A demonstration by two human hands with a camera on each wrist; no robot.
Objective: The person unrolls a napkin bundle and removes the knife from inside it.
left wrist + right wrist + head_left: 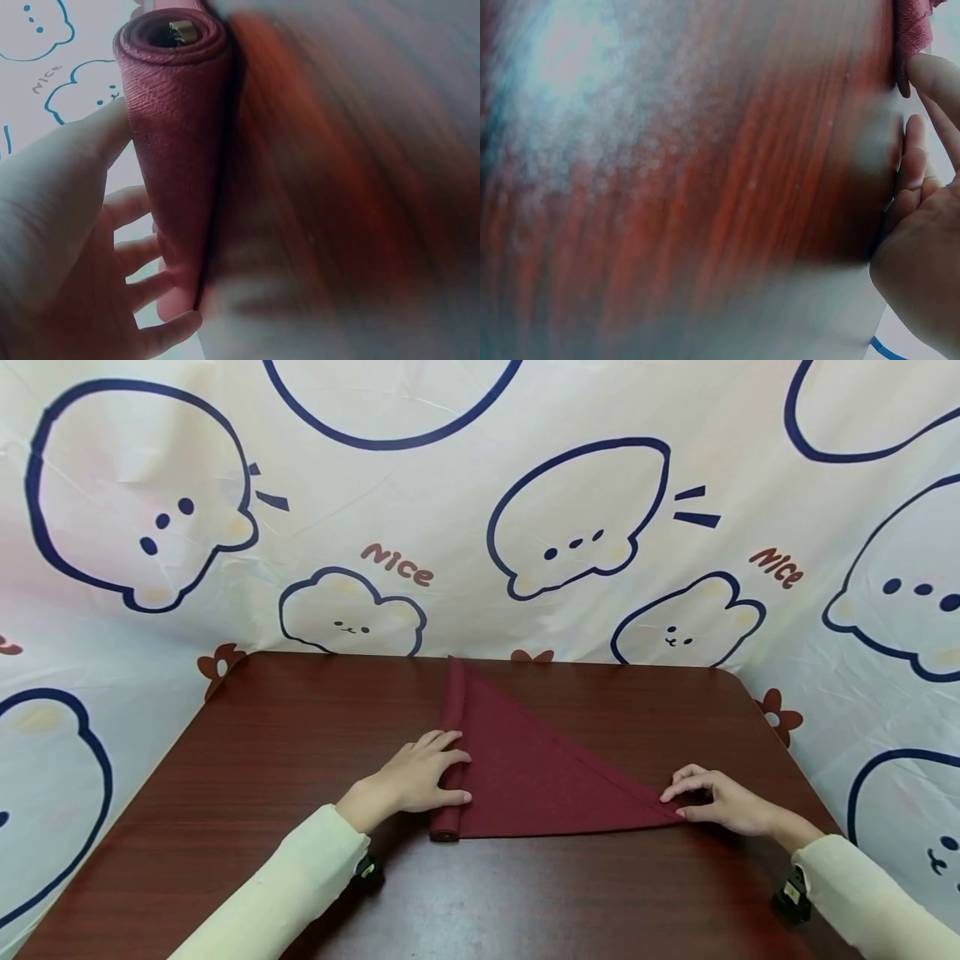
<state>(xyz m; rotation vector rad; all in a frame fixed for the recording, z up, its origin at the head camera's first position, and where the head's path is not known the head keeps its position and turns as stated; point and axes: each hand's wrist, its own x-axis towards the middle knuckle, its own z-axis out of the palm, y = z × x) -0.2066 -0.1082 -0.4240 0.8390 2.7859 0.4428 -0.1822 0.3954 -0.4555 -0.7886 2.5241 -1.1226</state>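
A dark red cloth (525,777) lies on the table, its left side wound into a long roll (176,97) and the rest spread as a flat triangle tapering to the right. My left hand (416,777) rests across the roll, fingers spread over it and tips reaching its right side. In the left wrist view, that hand (67,225) lies along the roll, whose spiral end faces the camera. At the right corner of the cloth, my right hand (723,802) pinches the tip between thumb and forefinger. Only a bit of cloth (913,26) shows by the right hand (930,225) in the right wrist view.
The brown wood-grain table (300,710) has rounded far corners. Behind it and at the sides hangs a pale sheet (457,510) with cartoon drawings. A small black device (367,872) sits at the left cuff, another black device (792,897) at the right.
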